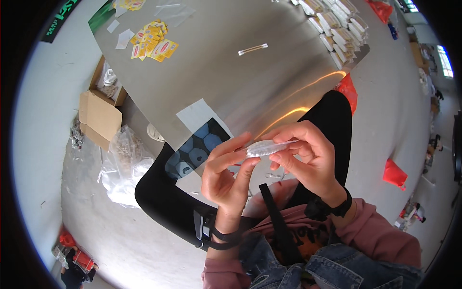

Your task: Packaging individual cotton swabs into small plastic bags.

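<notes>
My left hand and my right hand hold a small clear plastic packet of cotton swabs between them, above my lap. White, rounded swab tips show in a row through the film. The left thumb and fingers pinch one end. At the other end, the right thumb and forefinger grip the film, with the remaining fingers curled below. Beyond the hands, a few loose cotton swabs lie on the shiny metal table.
Filled swab packets are heaped at the table's far right. Yellow printed cards lie scattered at the far left. A white sheet lies by the near edge. An open cardboard box and a clear plastic bag stand on the floor at left.
</notes>
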The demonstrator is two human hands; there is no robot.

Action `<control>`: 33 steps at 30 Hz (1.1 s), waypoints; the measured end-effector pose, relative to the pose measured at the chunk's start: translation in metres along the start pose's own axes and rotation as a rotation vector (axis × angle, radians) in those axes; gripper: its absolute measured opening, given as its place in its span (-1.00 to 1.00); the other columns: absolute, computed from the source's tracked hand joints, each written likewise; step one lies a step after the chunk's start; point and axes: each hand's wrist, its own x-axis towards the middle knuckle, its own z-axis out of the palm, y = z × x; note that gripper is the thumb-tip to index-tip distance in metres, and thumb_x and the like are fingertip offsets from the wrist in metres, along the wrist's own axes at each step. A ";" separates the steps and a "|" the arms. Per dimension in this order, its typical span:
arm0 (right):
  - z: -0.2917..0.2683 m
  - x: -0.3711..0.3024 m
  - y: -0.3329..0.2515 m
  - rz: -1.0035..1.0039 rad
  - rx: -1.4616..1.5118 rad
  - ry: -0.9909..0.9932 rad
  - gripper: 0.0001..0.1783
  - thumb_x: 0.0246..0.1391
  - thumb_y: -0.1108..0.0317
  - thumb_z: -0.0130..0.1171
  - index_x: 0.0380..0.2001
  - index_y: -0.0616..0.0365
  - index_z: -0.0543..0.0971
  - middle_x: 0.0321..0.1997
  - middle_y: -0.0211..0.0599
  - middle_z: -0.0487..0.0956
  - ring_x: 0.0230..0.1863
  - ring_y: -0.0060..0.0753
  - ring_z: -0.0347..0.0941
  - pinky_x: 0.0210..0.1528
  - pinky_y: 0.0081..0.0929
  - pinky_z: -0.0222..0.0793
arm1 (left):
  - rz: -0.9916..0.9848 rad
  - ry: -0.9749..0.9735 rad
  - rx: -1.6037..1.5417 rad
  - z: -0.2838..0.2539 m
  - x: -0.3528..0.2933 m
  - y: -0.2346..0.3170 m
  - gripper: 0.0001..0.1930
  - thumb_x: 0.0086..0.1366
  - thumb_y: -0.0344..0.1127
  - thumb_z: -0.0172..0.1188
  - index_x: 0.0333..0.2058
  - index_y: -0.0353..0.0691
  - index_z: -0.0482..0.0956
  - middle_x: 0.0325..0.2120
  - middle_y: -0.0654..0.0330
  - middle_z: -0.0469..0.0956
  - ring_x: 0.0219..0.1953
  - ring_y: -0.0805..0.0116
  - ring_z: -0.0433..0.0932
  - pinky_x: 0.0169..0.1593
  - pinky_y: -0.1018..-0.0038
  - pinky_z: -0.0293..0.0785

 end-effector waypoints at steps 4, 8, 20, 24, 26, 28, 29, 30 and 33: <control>0.000 -0.001 0.001 -0.045 0.020 0.005 -0.77 0.17 0.60 0.20 -0.11 0.36 0.46 -0.06 -0.10 0.57 -0.16 -0.42 0.63 -0.19 -0.52 0.63 | 0.089 -0.023 0.182 -0.005 0.001 0.003 -0.77 0.08 -0.59 0.41 -0.31 -0.34 0.54 -0.18 -0.17 0.63 -0.16 0.14 0.65 -0.17 0.39 0.62; 0.002 -0.002 0.002 -0.090 -0.011 0.012 -0.77 0.15 0.62 0.21 -0.12 0.37 0.46 -0.06 -0.07 0.57 -0.17 -0.41 0.63 -0.21 -0.56 0.62 | 0.068 -0.009 0.182 -0.006 0.000 0.006 -0.80 0.08 -0.61 0.41 -0.34 -0.34 0.56 -0.20 -0.12 0.63 -0.17 0.12 0.66 -0.12 0.36 0.63; 0.007 -0.001 0.009 -0.286 -0.237 0.039 -0.76 0.07 0.65 0.25 -0.17 0.30 0.53 -0.09 -0.12 0.60 -0.27 -0.55 0.55 -0.37 -0.69 0.45 | -0.004 0.033 0.133 -0.004 -0.004 0.006 -0.83 0.14 -0.61 0.35 -0.32 -0.32 0.54 -0.14 -0.06 0.61 -0.05 0.11 0.62 0.04 0.26 0.58; 0.010 -0.002 0.008 -0.284 -0.248 0.050 -0.76 0.06 0.64 0.26 -0.17 0.28 0.53 -0.09 -0.12 0.61 -0.26 -0.56 0.53 -0.39 -0.69 0.42 | -0.049 0.063 0.089 -0.004 -0.004 0.007 -0.82 0.13 -0.59 0.37 -0.32 -0.31 0.54 -0.15 -0.02 0.60 -0.05 0.13 0.62 0.05 0.25 0.57; 0.009 -0.002 0.007 -0.253 -0.230 0.047 -0.76 0.06 0.65 0.25 -0.17 0.28 0.53 -0.09 -0.13 0.61 -0.25 -0.54 0.54 -0.38 -0.67 0.43 | -0.060 0.061 0.062 -0.005 -0.002 0.007 -0.81 0.10 -0.61 0.39 -0.34 -0.32 0.56 -0.16 -0.01 0.60 -0.06 0.14 0.61 0.01 0.31 0.57; 0.007 -0.002 0.008 -0.273 -0.246 0.048 -0.75 0.05 0.65 0.25 -0.17 0.28 0.54 -0.09 -0.12 0.61 -0.25 -0.54 0.54 -0.38 -0.67 0.43 | -0.072 0.057 0.034 -0.006 -0.001 0.006 -0.81 0.06 -0.64 0.40 -0.36 -0.33 0.58 -0.17 -0.01 0.60 -0.06 0.16 0.61 -0.03 0.38 0.57; 0.007 -0.001 0.008 -0.295 -0.261 0.048 -0.75 0.04 0.66 0.25 -0.17 0.27 0.54 -0.09 -0.12 0.61 -0.26 -0.54 0.54 -0.38 -0.67 0.43 | -0.050 0.040 0.039 -0.007 0.000 0.006 -0.81 0.06 -0.63 0.41 -0.36 -0.32 0.58 -0.17 0.00 0.60 -0.06 0.15 0.61 -0.01 0.35 0.56; 0.007 -0.001 0.007 -0.296 -0.261 0.049 -0.75 0.04 0.66 0.25 -0.17 0.27 0.54 -0.09 -0.12 0.61 -0.26 -0.54 0.54 -0.38 -0.67 0.43 | -0.028 0.022 0.044 -0.007 0.001 0.006 -0.80 0.06 -0.62 0.41 -0.37 -0.32 0.58 -0.18 0.01 0.60 -0.07 0.14 0.61 0.00 0.32 0.55; 0.004 0.000 0.005 -0.313 -0.271 0.058 -0.74 0.02 0.66 0.27 -0.18 0.26 0.55 -0.09 -0.13 0.62 -0.28 -0.51 0.55 -0.39 -0.67 0.44 | -0.062 0.085 -0.082 -0.003 0.000 0.007 -0.82 0.07 -0.60 0.41 -0.35 -0.32 0.60 -0.16 -0.01 0.61 -0.08 0.13 0.61 0.03 0.27 0.54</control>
